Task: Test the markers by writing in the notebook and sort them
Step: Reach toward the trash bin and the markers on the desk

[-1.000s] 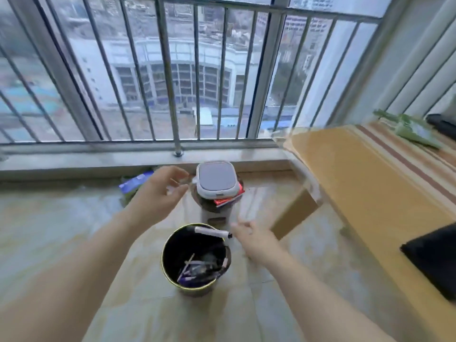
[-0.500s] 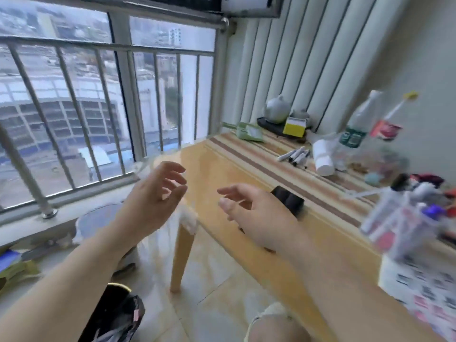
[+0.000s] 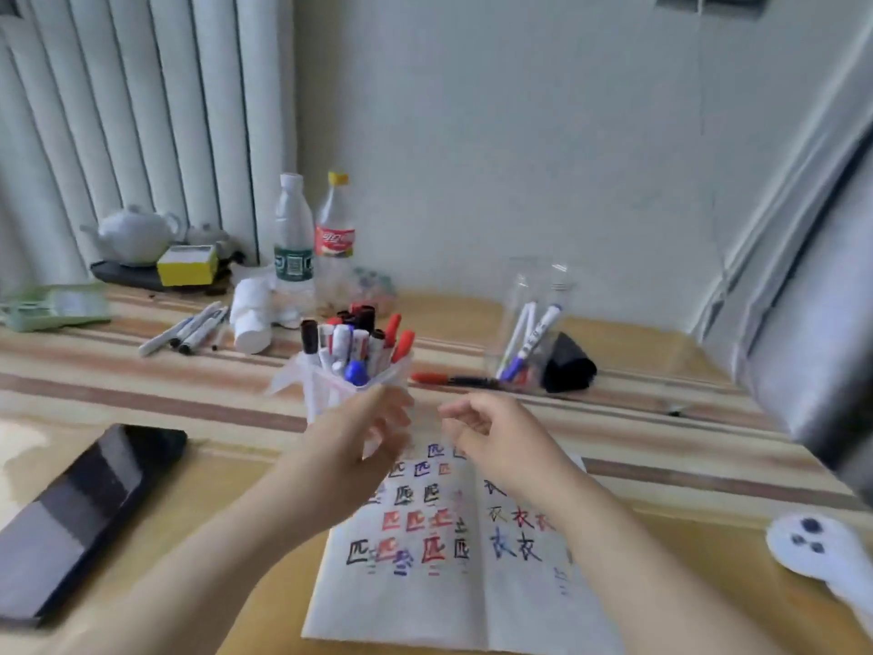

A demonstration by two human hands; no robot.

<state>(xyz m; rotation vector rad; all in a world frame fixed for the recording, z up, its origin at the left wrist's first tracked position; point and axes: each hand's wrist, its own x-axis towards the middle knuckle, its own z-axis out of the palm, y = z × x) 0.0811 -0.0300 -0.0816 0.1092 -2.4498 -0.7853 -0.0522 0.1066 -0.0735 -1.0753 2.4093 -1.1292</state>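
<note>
Hands hover empty over the open notebook [image 3: 453, 560]: the left hand [image 3: 349, 446] with fingers spread, the right hand [image 3: 491, 432] loosely curled. Just beyond them a clear holder [image 3: 330, 390] stands packed with markers [image 3: 354, 342]. Farther right, a clear jar [image 3: 529, 323] holds a few more, with a red marker [image 3: 444, 379] lying beside it on the table [image 3: 661, 465].

The white notebook [image 3: 453, 583] bears black, red and blue characters (table [image 3: 661, 536] tan, brown-striped).

View swung from bin to table; empty hands [image 3: 415, 446] now over notebook [image 3: 453, 536].
</note>
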